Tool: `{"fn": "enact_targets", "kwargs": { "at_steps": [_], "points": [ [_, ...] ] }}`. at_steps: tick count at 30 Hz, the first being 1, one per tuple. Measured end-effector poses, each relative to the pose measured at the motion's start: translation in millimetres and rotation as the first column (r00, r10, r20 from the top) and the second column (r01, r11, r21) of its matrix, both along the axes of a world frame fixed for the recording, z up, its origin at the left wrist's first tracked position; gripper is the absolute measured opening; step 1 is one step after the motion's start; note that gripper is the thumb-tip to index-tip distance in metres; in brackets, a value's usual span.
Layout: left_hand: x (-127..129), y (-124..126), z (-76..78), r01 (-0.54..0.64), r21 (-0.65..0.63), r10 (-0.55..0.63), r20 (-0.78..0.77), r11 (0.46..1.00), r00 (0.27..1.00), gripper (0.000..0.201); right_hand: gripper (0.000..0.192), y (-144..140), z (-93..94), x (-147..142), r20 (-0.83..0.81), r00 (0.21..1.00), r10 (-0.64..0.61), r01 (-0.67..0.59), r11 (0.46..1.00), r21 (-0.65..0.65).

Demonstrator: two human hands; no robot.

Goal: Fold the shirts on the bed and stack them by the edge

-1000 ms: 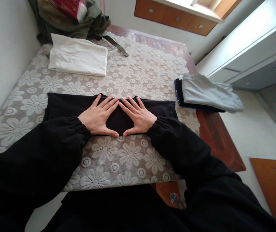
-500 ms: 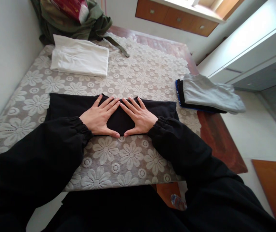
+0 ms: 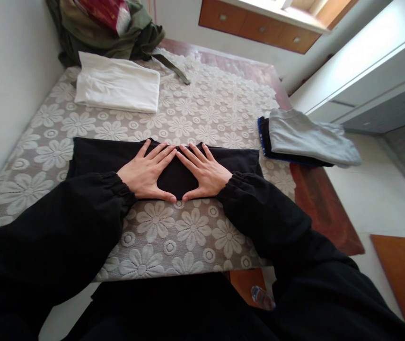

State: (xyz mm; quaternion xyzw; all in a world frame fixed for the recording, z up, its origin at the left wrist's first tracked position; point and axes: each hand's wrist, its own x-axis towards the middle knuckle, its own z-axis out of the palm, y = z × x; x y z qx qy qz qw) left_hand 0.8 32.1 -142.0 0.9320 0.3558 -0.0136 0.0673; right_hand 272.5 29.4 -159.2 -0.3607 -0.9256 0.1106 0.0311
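A black garment [image 3: 96, 156], folded into a long strip, lies across the table on a white lace floral cloth [image 3: 188, 109]. My left hand [image 3: 147, 173] and my right hand [image 3: 204, 173] press flat on its middle, palms down, fingers spread. The fingertips and thumbs nearly meet and frame a patch of black fabric between them. Neither hand grips anything. Black sleeves cover both my arms to the wrists.
A folded white cloth [image 3: 117, 90] lies at the far left, with an olive-green bag [image 3: 106, 33] behind it. A grey garment [image 3: 309, 137] on a dark folded one overhangs the table's right edge. A wall runs along the left; a plastic bottle [image 3: 262, 297] lies on the floor.
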Motion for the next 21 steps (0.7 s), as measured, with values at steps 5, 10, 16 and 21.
{"fn": "enact_targets", "kwargs": {
  "at_steps": [5, 10, 16, 21],
  "points": [
    [0.0, -0.1, 0.6, -0.003, -0.009, 0.003, 0.003, 1.000, 1.000, 0.137, 0.133, 0.5, -0.6, 0.4, -0.009, 1.000, 0.002, -0.002, 1.000, -0.002],
    [-0.9, 0.7, -1.6, 0.003, 0.001, -0.003, 0.017, 1.000, 1.000, 0.138, 0.134, 0.5, -0.8, 0.1, -0.008, 1.000, 0.006, -0.006, 1.000, -0.006],
    [-0.7, 1.0, -1.8, 0.004, -0.001, -0.004, 0.020, 1.000, 1.000, 0.136, 0.133, 0.5, 0.2, 0.0, -0.004, 1.000, 0.004, -0.004, 1.000, -0.004],
    [-0.3, 0.6, -1.0, 0.005, 0.002, -0.005, 0.012, 1.000, 1.000, 0.138, 0.135, 0.2, 0.9, -0.6, 0.001, 1.000, 0.001, -0.001, 1.000, -0.004]
  ]
}}
